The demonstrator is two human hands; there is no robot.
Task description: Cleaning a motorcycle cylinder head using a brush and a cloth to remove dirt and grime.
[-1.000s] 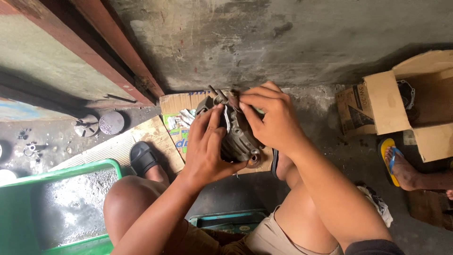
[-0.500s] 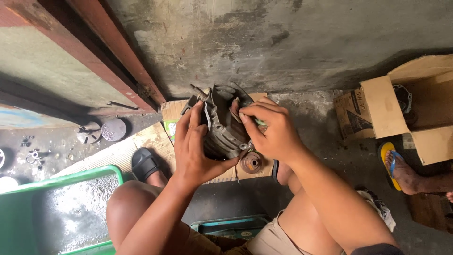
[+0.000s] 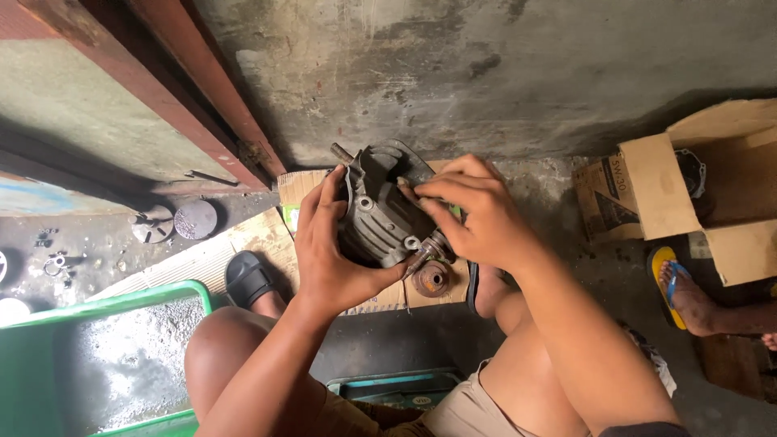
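A grey ribbed metal motor housing (image 3: 380, 212) with a rusty shaft sticking out is held up above a sheet of cardboard (image 3: 267, 243) on the floor. My left hand (image 3: 328, 251) cups the housing from the left and underneath. From the right, my right hand (image 3: 473, 212) grips it, fingers over its top and near the shaft end. A rusty round pulley (image 3: 430, 279) lies on the cardboard just below the shaft.
A green plastic tub (image 3: 105, 356) stands at lower left. Small metal discs (image 3: 194, 218) lie on the floor by a rusty door frame (image 3: 202, 89). Open cardboard boxes (image 3: 688, 186) sit at right, beside another person's foot in a yellow sandal (image 3: 676, 287). My feet wear black sandals (image 3: 247, 279).
Both hands have turned and lifted the motor housing, so its ribbed side and shaft end now show. The rusty pulley has come into view beneath it.
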